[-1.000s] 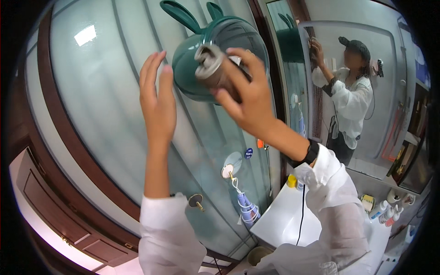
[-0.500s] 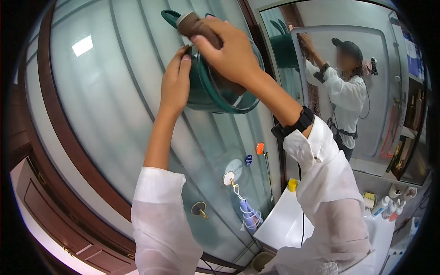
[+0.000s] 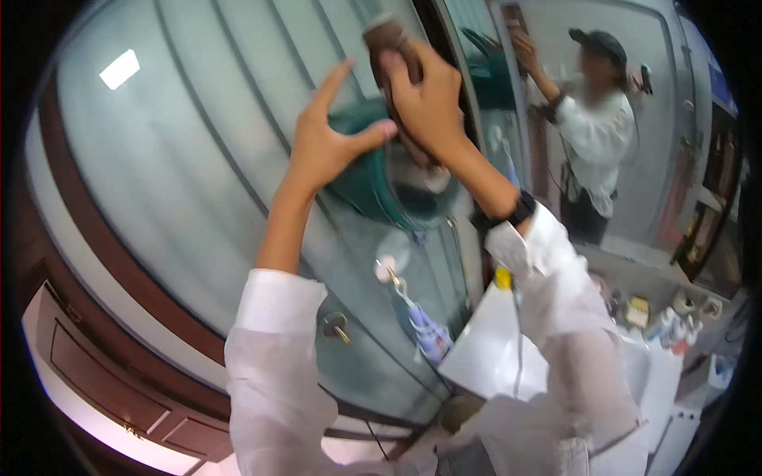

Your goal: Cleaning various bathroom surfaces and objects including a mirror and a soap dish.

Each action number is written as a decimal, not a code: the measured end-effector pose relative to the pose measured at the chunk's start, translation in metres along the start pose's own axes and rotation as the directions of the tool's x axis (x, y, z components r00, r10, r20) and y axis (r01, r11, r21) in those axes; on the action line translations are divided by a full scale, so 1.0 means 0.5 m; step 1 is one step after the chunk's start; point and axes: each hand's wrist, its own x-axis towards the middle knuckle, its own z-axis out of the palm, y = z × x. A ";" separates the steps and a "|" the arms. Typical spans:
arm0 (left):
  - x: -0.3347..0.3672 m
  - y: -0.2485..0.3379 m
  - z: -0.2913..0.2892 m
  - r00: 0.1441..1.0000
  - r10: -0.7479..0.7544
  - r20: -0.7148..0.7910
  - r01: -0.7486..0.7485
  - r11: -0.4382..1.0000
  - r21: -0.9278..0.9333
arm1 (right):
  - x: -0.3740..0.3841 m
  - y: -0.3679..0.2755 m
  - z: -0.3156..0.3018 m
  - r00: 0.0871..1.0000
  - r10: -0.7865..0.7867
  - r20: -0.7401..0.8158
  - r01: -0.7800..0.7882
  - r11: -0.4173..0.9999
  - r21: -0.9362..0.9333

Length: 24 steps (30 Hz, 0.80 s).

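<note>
A glossy dark green container [image 3: 365,186] with a round rim stands out from the frosted glass panel, blurred by motion. My right hand [image 3: 432,103] is closed around a long brown object [image 3: 387,44] with a pale rounded end, whose kind I cannot make out. The object is tilted, its pale end up and its lower part in front of the container's opening. My left hand [image 3: 321,147] is open, thumb and fingers spread, in front of the container's left side. Whether it touches the container I cannot tell.
Below the container, a hook [image 3: 386,268] holds a lilac tube-shaped item [image 3: 430,333]. Another hook [image 3: 336,326] is lower left. At right are a mirror [image 3: 651,206], a white basin [image 3: 488,349], a yellow cup [image 3: 502,278] and several bottles [image 3: 675,329]. A brown door [image 3: 111,381] stands lower left.
My right hand has moved right and slightly down with the brown object, which is more upright. My left hand has spread its fingers. The container appears lower in the picture as the view shifted.
</note>
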 end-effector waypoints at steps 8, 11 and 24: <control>-0.187 0.048 0.123 0.903 -0.015 -0.429 0.032 0.999 0.033 | -0.021 0.021 -0.013 0.961 0.009 -0.278 -0.007 1.000 0.010; -0.205 0.056 0.125 0.951 0.047 -0.307 0.052 0.950 0.308 | -0.016 0.006 -0.010 0.958 0.061 -0.282 -0.037 0.995 0.090; -0.222 -0.015 0.230 0.900 0.192 -0.392 -0.022 0.917 0.398 | -0.006 0.019 -0.015 0.964 0.119 -0.239 -0.103 0.992 0.078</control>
